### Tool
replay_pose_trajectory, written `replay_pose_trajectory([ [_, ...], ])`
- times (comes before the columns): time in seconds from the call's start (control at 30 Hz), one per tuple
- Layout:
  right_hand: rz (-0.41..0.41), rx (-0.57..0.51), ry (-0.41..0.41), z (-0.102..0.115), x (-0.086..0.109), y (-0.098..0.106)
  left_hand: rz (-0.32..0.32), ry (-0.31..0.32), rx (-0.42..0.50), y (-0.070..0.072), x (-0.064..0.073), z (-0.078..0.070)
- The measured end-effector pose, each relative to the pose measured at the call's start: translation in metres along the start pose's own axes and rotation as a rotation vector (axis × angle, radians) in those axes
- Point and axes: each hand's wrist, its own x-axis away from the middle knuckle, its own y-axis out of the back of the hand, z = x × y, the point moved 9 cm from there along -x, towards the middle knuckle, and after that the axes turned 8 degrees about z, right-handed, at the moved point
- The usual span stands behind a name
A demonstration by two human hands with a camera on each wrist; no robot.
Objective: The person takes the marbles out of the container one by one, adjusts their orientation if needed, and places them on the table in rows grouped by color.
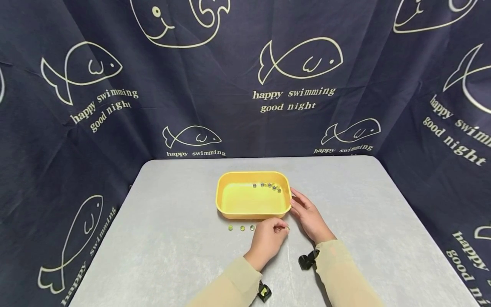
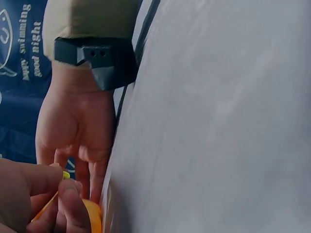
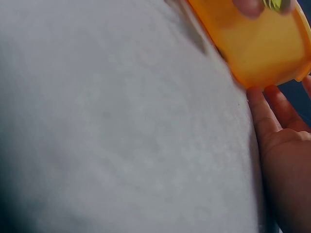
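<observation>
Between thumb and fingertips my left hand (image 1: 267,239) pinches a small glass marble (image 2: 66,174) with yellow-green in it, just in front of the yellow plastic bin (image 1: 253,216). My right hand (image 1: 311,218) rests its extended fingers against the bin's right end. Several marbles (image 1: 270,185) lie inside the bin along its back right. On the table, left of my left hand, a row of marbles shows: one at the left (image 1: 230,227), a middle one (image 1: 242,228) and one beside the hand (image 1: 252,227). My left hand may hide others.
The bin stands on a grey table (image 1: 172,256) with rounded far corners. A dark blue cloth (image 1: 238,76) printed with fish hangs behind the table and along its sides. Black wrist cameras (image 1: 307,261) are strapped at both cuffs.
</observation>
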Motion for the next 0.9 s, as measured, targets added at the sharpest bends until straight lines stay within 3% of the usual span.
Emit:
replay_pose_trajectory([
  [0.43, 0.01, 0.003, 0.004, 0.001, -0.001, 0.0, 0.009, 0.06, -0.016, -0.02, -0.013, 0.011],
  [0.9, 0.013, 0.023, -0.001, 0.0, 0.001, 0.0, -0.011, 0.044, -0.123, -0.026, -0.019, 0.008],
])
